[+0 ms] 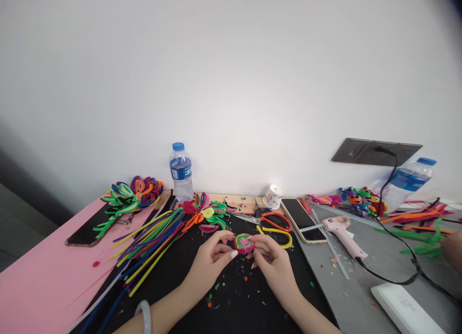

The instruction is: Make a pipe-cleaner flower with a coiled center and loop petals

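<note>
Between my fingertips, above the black mat (231, 319), is a small coiled pipe-cleaner piece (244, 243) with pink, green, yellow and red rings. My left hand (211, 259) pinches its left edge. On its right edge, my right hand (272, 262) grips with thumb and fingers. Just beyond the hands lie scissors (258, 219) with orange and yellow handles. Pipe-cleaner flower shapes (205, 213) in several colours rest behind my left hand. A bundle of loose pipe cleaners (151, 247) spreads to the left.
A water bottle (181, 173) and a paper cup (273, 197) stand near the wall. Right of the mat are a phone (303, 221), a pink glue gun (344, 237) with its cord and a white box (406, 307). Another person's blurred hand (453, 250) shows at the right edge.
</note>
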Demonstrator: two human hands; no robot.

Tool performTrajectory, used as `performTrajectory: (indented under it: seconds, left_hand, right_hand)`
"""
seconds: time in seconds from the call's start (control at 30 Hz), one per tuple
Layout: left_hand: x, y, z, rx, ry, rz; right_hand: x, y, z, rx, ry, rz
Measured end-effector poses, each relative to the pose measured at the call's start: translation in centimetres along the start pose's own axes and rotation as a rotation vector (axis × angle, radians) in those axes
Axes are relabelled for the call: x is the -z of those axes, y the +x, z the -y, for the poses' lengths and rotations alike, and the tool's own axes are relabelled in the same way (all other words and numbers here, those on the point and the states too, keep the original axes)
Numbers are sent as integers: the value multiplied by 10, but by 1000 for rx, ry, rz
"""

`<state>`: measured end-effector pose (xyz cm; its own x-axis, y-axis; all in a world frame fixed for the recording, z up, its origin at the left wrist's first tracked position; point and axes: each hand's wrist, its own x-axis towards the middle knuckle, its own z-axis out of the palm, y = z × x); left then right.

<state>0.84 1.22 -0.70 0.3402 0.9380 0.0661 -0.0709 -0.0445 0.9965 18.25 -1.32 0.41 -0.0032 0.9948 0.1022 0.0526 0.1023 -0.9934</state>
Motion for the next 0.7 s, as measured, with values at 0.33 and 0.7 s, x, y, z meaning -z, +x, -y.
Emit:
performTrajectory:
  seconds: [0.33, 0.7]
  left_hand:
    - [-2, -4, -6, -43, 118, 36]
    - [0, -3, -8, -178, 265, 27]
  right_hand:
    - [0, 5, -3, -101, 112, -54]
    - [-1, 7, -7, -194, 206, 37]
